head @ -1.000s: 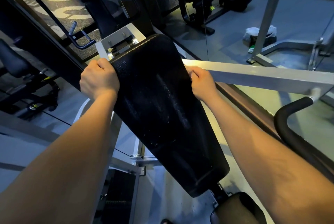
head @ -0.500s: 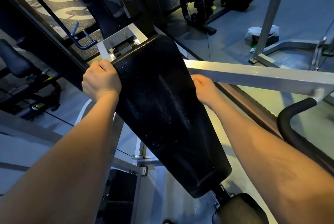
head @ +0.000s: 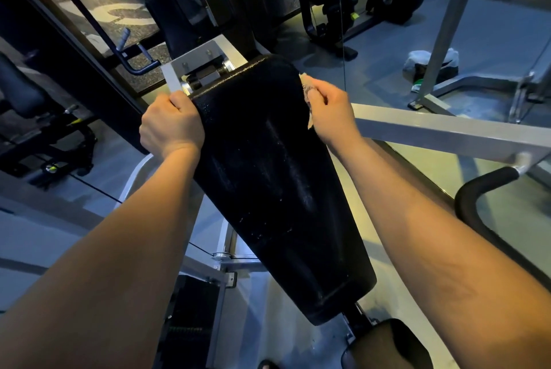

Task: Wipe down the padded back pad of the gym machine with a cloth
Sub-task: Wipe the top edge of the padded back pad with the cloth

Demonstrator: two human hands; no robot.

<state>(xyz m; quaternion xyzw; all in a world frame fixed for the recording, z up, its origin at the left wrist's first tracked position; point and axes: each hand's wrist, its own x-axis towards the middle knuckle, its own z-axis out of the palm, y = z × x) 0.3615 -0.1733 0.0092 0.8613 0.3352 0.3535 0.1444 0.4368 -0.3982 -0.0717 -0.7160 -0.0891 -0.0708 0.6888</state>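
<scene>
Bracing seemed wise: left hand (head: 171, 127) gripped the black tapered back pad (head: 268, 178), right hand (head: 329, 110) pinched a pale crumpled cloth (head: 306, 87) against its edge.

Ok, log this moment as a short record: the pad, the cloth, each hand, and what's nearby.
back pad: black, padded, tilted, pale streaks on its face
cloth: pale, bunched, at the pad's upper right edge
left hand: grips the pad's upper left edge
right hand: holds the cloth at the pad's edge
metal bracket: silver, at the pad's top end
silver bar: runs off to the right from behind the right hand
seat: dark, below the pad's lower end
</scene>
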